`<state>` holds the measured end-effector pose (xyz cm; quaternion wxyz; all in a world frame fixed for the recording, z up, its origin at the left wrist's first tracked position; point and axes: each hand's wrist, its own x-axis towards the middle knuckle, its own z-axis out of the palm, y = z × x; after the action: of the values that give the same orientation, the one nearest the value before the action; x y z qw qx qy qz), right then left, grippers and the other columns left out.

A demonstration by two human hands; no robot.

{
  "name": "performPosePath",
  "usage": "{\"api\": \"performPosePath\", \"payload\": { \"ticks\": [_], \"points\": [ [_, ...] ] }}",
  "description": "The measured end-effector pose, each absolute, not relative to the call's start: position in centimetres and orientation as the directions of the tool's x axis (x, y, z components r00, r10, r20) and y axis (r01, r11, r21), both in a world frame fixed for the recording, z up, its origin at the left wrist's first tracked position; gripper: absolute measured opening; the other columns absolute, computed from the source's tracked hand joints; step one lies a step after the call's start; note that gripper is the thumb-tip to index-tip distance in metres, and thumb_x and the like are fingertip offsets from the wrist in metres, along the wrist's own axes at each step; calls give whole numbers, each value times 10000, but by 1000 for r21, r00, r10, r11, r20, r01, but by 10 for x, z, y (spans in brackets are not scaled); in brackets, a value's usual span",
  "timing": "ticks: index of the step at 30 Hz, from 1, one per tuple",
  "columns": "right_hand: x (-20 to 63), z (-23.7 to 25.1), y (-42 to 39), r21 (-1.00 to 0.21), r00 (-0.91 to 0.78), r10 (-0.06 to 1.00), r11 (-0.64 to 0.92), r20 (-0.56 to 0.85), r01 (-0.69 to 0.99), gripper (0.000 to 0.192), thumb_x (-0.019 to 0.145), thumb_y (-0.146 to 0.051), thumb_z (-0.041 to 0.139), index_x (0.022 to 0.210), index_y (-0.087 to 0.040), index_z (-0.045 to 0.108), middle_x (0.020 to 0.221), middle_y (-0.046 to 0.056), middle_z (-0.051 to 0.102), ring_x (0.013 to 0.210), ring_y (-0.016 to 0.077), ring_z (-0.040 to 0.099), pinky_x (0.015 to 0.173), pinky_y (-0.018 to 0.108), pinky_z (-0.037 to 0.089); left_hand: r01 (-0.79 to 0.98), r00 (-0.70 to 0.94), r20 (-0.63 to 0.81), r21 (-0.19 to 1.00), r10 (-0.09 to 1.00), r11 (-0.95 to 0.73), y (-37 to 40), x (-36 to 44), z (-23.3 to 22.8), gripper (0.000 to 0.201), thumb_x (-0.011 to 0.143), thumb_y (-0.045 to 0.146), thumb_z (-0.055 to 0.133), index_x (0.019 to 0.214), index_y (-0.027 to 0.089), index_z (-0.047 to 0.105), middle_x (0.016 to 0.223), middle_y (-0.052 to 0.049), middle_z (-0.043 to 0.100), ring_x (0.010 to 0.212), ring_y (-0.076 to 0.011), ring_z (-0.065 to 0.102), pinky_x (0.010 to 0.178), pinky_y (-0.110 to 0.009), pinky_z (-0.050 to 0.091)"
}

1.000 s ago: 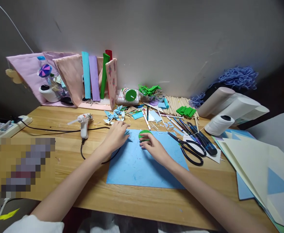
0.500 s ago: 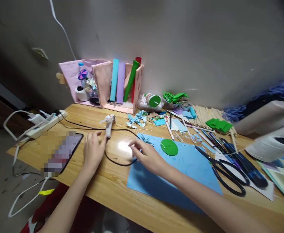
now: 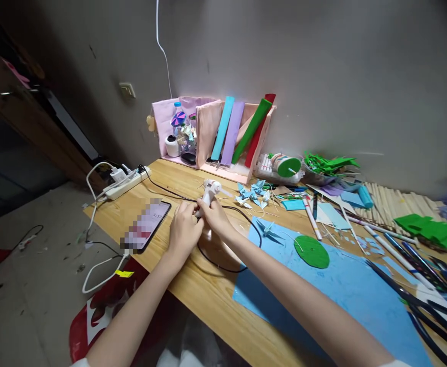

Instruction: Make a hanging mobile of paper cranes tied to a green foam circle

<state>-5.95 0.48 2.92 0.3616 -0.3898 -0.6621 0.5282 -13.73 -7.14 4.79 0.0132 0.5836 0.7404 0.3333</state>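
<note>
Near the table's (image 3: 192, 290) left end, both hands are now closing on the white glue gun (image 3: 209, 191), having left the green disc (image 3: 311, 251) on the blue sheet (image 3: 334, 290); right hand (image 3: 214, 214) gripping, left hand (image 3: 184, 232) apparently pinching its cord (image 3: 223, 265).

Glue gun (image 3: 209, 191): white plastic, smooth, slight sheen; cord black, rubbery. Table (image 3: 192, 285): pale wood, visible grain, satin finish. Sheet (image 3: 334, 290) near the table's front edge: blue paper, matt, faintly scuffed. Disc (image 3: 311, 251) on it: green, matt, felt-like. Phone (image 3: 146, 225) by the left edge: glossy glass face. Rolls (image 3: 242, 130) at the back edge: matt coloured paper.
</note>
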Motion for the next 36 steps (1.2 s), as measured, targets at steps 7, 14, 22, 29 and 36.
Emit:
{"api": "performPosePath", "payload": {
  "ticks": [7,14,22,29,36],
  "points": [
    [-27,70,-32,-984,-385,920,5,73,-176,269,821,-416,442,814,-161,527,696,2,558,664,125,540,615,229,448,757,-210,433,640,876,-135,-106,-115,94,250,897,267,359,934,199,597,925,-45,600,892,-169,558,790,-300,438],
    [47,99,-79,-871,-203,968,30,148,-491,337,887,-425,359,1024,-174,538,816,46,651,755,165,610,692,299,508,647,-382,469,751,796,-132,-88,-87,96,187,883,303,395,857,185,538,823,-20,582,778,-146,554,683,-267,435],
    [138,53,-115,-950,131,991,62,22,-305,284,888,-385,389,956,-174,566,876,63,666,745,175,606,730,316,478,836,256,342,391,904,-384,-29,-10,58,172,829,230,476,958,155,561,971,-103,584,971,-245,506,845,-406,419],
    [195,20,-103,-983,120,993,18,-4,-182,309,874,-418,409,960,-169,570,743,45,650,606,161,578,614,290,459,768,612,229,58,757,-638,1,41,34,212,810,63,421,876,150,602,825,-82,622,903,-227,547,988,-476,294],
    [219,18,-90,-982,6,994,-111,-113,-156,339,846,-473,434,717,-172,522,677,31,621,524,133,541,529,254,429,732,661,296,-51,690,-680,6,32,10,183,851,115,405,779,181,559,765,-53,565,808,-209,534,927,-417,363]
  ]
}}
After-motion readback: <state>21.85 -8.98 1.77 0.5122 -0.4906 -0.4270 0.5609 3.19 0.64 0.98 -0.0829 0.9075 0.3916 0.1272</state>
